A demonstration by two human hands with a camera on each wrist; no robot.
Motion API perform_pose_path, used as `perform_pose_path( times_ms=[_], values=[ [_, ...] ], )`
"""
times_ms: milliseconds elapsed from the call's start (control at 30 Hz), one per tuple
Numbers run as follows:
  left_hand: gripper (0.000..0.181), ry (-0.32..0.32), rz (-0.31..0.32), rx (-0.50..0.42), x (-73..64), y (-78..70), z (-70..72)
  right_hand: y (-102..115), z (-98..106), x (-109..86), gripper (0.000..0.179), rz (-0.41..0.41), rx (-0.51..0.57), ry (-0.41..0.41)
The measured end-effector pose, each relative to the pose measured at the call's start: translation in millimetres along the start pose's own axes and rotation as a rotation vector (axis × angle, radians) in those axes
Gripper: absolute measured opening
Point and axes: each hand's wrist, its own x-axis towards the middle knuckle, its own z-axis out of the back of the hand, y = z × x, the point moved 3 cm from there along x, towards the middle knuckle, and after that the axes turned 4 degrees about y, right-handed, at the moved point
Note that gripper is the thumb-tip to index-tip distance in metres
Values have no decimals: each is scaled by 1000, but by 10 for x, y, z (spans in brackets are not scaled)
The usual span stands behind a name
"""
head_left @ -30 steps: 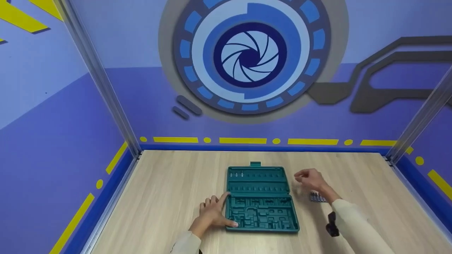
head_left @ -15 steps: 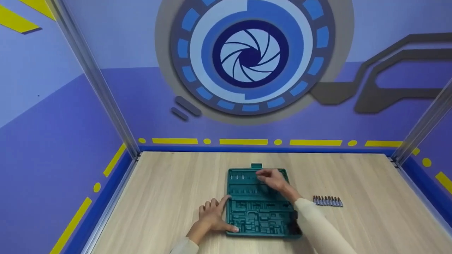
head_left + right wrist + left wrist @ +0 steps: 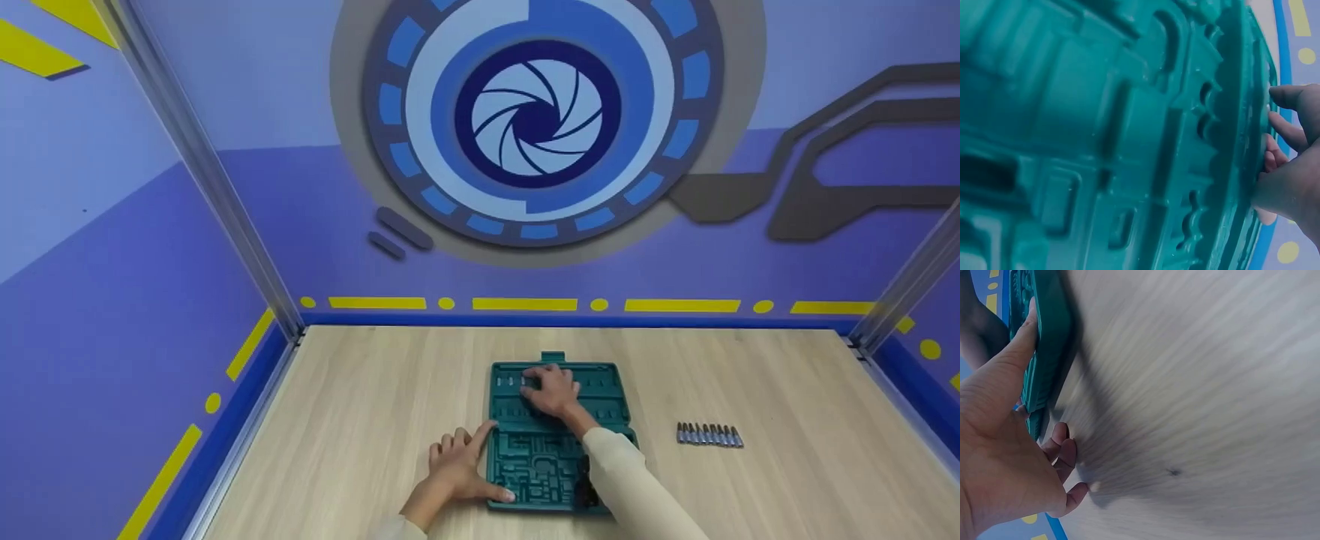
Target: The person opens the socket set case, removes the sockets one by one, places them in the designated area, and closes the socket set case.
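Note:
A green plastic tool case [image 3: 536,472] lies unfolded on the table, its lid on the far side and its moulded base nearer. My left hand [image 3: 454,474] is spread against the case's left side. Its thumb rests on the near left rim, as the left wrist view [image 3: 1008,455] also shows of this hand. Over the lid's far row, my right hand [image 3: 556,394] pinches a small screwdriver bit with thumb and index finger, largely hidden by the fingers. Beside it, silver bits [image 3: 511,381] sit in the row's left slots. In the right wrist view, the fingers [image 3: 1286,132] reach the lid.
Several loose screwdriver bits [image 3: 709,435] stand side by side in a row on the wooden table [image 3: 375,405], right of the case. Blue and purple panels [image 3: 262,217] enclose the table at the back and sides. The right sleeve [image 3: 637,480] covers part of the case base.
My right hand has moved left from beside the loose bits to over the lid, then further left and down to the far row. The left hand stays at the case's left edge.

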Motion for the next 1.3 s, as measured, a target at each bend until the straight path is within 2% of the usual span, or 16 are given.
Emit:
perform_pose_path(
  times_ms=[167,567,800,1033,1167,1300],
  values=[
    [125,-5,-12,-24,44,40,-66,3,-27,19,40,-48,-36,-3],
    [124,-5,-17,-5,32,39,-34,5,-74,69,41,-150,38,-22],
    [122,-7,-13,25,-59,-45,61,11,-73,89,26,-117,93,-51],
    [121,-14,-10,42,-76,-48,68,-13,-36,70,27,-77,98,-50],
    [121,-10,-15,25,-71,-53,53,-34,-13,60,28,-88,146,-69],
    [120,-2,-5,11,-53,-37,38,-60,6,70,27,-103,260,-61]
  ],
)
